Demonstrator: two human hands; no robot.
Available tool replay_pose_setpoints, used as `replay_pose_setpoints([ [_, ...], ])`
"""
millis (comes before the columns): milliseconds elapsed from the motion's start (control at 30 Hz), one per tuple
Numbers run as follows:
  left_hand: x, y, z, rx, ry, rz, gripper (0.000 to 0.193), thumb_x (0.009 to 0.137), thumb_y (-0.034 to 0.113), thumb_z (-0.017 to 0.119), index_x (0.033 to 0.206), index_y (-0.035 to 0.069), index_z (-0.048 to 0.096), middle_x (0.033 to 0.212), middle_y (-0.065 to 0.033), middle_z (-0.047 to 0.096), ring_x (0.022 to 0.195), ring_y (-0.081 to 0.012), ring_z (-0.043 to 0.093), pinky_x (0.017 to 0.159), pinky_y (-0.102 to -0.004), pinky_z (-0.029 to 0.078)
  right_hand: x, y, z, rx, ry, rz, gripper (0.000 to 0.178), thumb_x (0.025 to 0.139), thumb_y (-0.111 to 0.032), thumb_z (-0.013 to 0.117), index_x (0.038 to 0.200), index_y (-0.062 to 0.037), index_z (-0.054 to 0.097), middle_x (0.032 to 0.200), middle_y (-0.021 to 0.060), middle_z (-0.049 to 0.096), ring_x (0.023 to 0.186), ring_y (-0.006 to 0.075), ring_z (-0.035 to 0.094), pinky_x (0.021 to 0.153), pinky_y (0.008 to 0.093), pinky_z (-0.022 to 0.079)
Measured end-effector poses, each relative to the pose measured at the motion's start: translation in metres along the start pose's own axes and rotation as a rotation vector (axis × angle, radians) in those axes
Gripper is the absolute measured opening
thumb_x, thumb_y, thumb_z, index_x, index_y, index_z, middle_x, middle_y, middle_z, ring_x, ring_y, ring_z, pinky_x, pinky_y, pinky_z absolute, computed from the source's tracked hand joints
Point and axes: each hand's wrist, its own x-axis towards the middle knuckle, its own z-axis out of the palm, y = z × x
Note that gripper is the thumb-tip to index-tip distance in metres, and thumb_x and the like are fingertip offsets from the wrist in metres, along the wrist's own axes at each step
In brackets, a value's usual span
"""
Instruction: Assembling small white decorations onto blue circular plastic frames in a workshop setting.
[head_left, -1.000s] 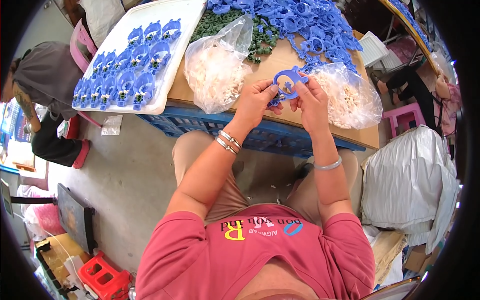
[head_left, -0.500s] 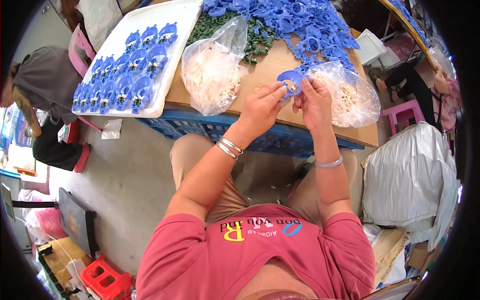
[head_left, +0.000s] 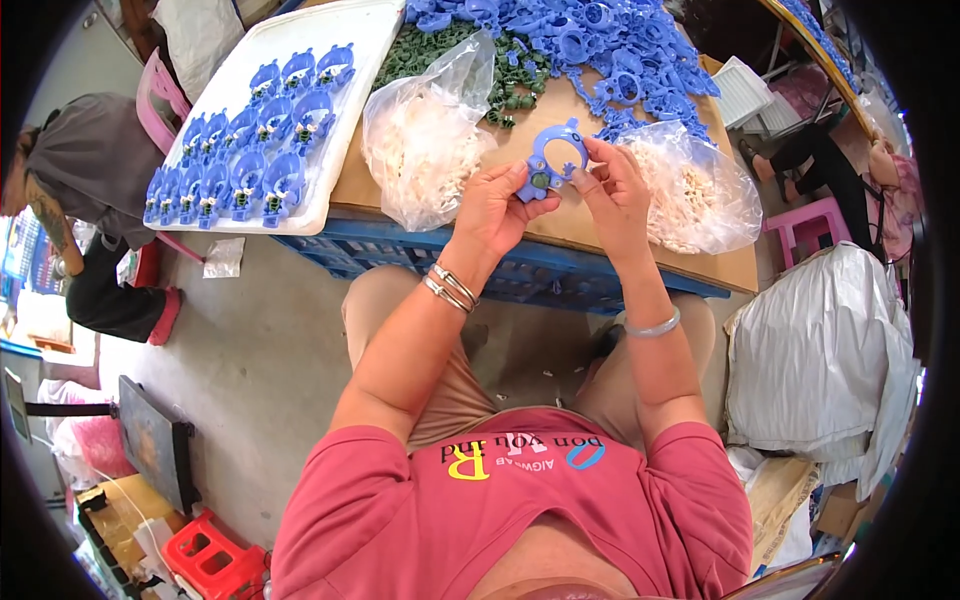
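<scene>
Both my hands hold one blue ring-shaped plastic part [head_left: 556, 155] above the brown board [head_left: 560, 225]. My left hand [head_left: 497, 205] grips its lower left side, where a small green piece sits. My right hand [head_left: 615, 185] pinches its right side with the fingertips. Behind it lies a heap of loose blue parts [head_left: 580, 40] and a smaller heap of green pieces [head_left: 450, 55]. Two clear bags of small white parts flank my hands, one at the left [head_left: 425, 140] and one at the right [head_left: 695, 190].
A white tray [head_left: 345, 100] with rows of finished blue parts lies at the left. The board rests on a blue crate [head_left: 400, 250]. Another person in grey [head_left: 85, 170] sits at far left. A white sack [head_left: 815, 370] stands at my right, a red stool [head_left: 205, 555] at lower left.
My hands have turned the blue part and lifted it slightly; the left hand now holds its lower corner and the right fingertips press on its side.
</scene>
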Motion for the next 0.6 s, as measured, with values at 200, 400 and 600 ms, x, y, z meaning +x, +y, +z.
replay_pose_setpoints([
  [200,0.0,0.002,-0.006,-0.007,-0.084,-0.035,0.014,0.084,0.007,0.049,0.085,-0.006,0.055,0.082,-0.0132,0.059,0.07,-0.023,0.06,0.063,-0.0378,0.056,0.0,0.011,-0.004,0.043,-0.04,0.036,0.03,0.072,-0.004,0.061,0.102,-0.0022,0.056,0.088,0.0046,0.052,0.065,0.0084,0.046,0.057,0.021,0.039],
  [400,-0.002,0.001,-0.001,0.018,0.014,0.044,0.015,0.085,0.008,0.048,0.086,-0.006,0.055,0.083,-0.0121,0.059,0.073,-0.0222,0.06,0.063,-0.0377,0.056,-0.002,-0.008,-0.002,-0.332,0.029,-0.292,0.023,0.073,-0.003,0.06,0.096,-0.0035,0.058,0.085,0.0075,0.053,0.069,0.0164,0.051,0.06,0.0245,0.042],
  [600,-0.003,0.006,-0.003,-0.123,-0.046,-0.033,0.016,0.084,0.008,0.049,0.09,-0.006,0.054,0.086,-0.0127,0.059,0.075,-0.0237,0.06,0.066,-0.0388,0.056,0.0,-0.009,-0.004,-0.049,0.237,0.055,0.014,0.08,-0.003,0.054,0.094,-0.002,0.06,0.081,0.0019,0.056,0.067,0.0086,0.05,0.059,0.0179,0.04],
])
